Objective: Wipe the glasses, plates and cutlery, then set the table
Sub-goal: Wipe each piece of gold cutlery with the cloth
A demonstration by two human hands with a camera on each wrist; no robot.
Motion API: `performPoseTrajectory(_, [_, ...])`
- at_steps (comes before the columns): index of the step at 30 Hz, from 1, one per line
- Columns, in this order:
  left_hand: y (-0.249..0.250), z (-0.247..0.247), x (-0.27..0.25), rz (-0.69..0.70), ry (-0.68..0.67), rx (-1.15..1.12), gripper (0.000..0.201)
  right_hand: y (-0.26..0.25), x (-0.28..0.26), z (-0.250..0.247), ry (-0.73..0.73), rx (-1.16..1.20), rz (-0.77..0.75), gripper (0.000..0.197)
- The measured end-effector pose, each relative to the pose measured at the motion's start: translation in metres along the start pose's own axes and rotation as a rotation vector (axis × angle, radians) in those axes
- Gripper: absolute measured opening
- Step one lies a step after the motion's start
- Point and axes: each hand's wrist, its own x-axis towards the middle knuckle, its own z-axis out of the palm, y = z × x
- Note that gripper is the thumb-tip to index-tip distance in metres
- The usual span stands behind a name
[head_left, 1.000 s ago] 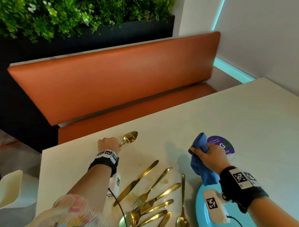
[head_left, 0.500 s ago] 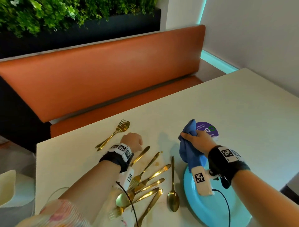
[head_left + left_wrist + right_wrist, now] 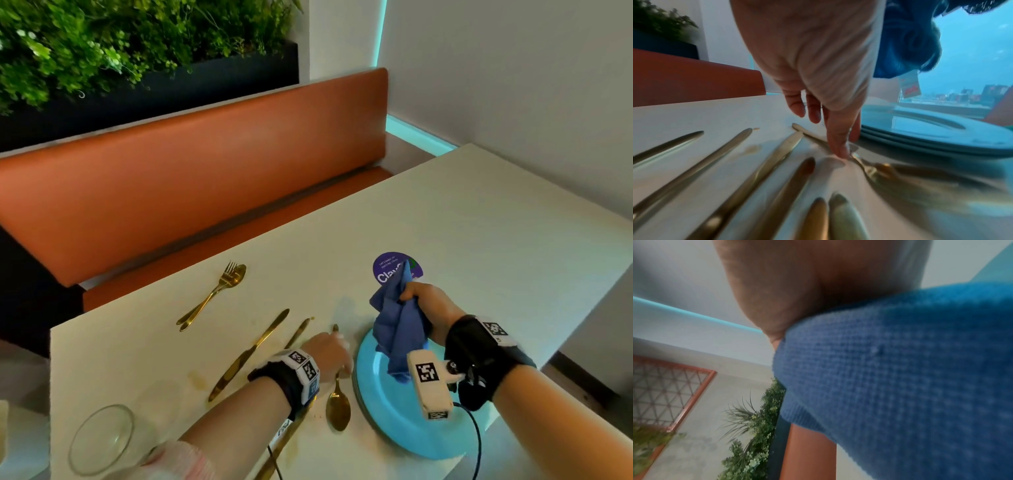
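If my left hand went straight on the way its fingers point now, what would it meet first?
Most likely the handle of the gold spoon. The left hand aims its fingertips down at it, touching or nearly so; blur hides which. The stacked blue plates lie just past it.

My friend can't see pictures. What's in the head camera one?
A person's left hand touches a gold spoon beside stacked blue plates on a white table, while the right hand holds a blue cloth above the plates. More gold cutlery and a glass sit to the left.
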Motion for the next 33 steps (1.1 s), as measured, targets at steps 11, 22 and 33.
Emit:
performPoseTrajectory(11, [-0.010, -0.004, 0.002, 0.215, -0.035, 0.288, 0.013, 0.024, 0.007, -0.026, -0.058, 0.104, 0.067, 0.013])
performPoseTrajectory(22, [-0.039, -0.070, -0.049, -0.290, 0.325, -0.514, 0.026, 0.007, 0.010, -0.016, -0.052, 0.327, -0.081, 0.019])
performPoseTrajectory(33, [-0.034, -0.073, -0.082, -0.632, 0.433, -1.033, 0.022, 0.003, -0.005, 0.107, -0.297, 0.245, -0.138, 0.025])
